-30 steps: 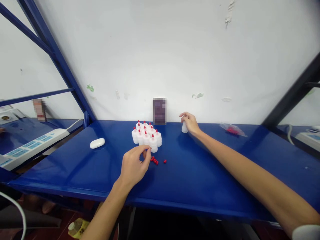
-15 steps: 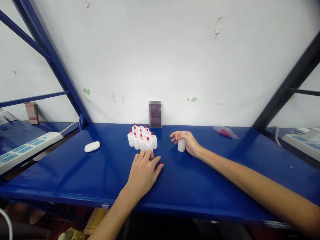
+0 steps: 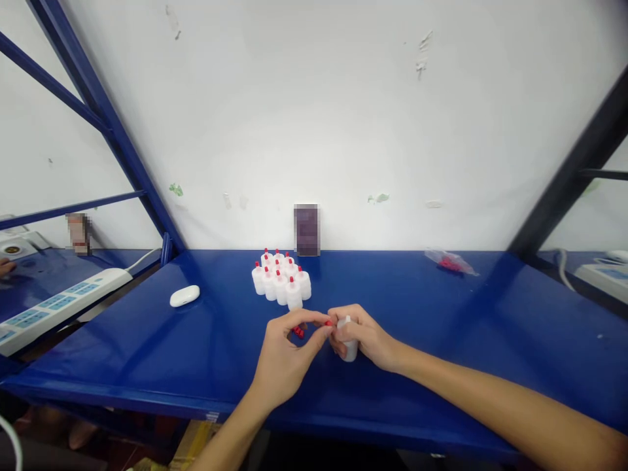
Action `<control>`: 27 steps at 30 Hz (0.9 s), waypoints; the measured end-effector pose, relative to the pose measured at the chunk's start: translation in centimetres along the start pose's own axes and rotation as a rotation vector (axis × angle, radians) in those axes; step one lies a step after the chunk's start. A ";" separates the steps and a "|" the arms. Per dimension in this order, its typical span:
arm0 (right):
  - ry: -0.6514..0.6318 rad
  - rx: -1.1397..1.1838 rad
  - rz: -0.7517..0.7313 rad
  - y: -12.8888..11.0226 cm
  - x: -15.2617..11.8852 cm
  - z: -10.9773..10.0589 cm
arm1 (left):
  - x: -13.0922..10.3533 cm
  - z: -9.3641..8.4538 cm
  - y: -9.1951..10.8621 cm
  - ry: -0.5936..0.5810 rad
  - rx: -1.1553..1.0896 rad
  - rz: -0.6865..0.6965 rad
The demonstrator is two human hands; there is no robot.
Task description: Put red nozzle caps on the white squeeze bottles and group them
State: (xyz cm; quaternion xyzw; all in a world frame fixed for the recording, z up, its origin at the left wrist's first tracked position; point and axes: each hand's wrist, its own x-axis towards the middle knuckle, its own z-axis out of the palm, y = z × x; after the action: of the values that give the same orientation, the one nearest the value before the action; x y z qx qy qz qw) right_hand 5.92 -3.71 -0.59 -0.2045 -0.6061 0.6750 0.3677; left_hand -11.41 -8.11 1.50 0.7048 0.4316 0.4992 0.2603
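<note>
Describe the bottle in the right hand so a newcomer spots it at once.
Over the blue table, find the right hand, beside the left hand. It holds a small white bottle. Unlike the red-capped bottles grouped farther back, its tip is uncapped.

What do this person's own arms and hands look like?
The left hand and right hand are ordinary human hands, ungloved. The left forearm and right forearm are bare too: no sleeve, watch, bracelet or cable shows on either.
</note>
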 end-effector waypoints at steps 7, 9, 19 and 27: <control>-0.021 0.021 -0.085 0.5 -0.3 -0.1 | 0.6 1.7 0.3 0.006 -0.147 0.024; 0.006 0.024 -0.073 0.6 -0.3 0.0 | 0.7 2.0 0.2 0.022 -0.141 0.023; 0.018 -0.143 -0.122 -0.3 -0.7 0.8 | 0.3 2.8 -0.1 -0.056 -0.315 -0.078; 0.020 -0.199 -0.100 -1.2 -0.9 0.7 | 0.1 2.8 0.4 -0.071 -0.313 -0.078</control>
State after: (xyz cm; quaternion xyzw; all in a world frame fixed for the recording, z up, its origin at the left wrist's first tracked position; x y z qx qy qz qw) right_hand 6.32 -4.87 0.51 -0.2161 -0.6758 0.5901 0.3851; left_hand -8.66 -8.08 0.81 0.6557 0.3661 0.5245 0.4012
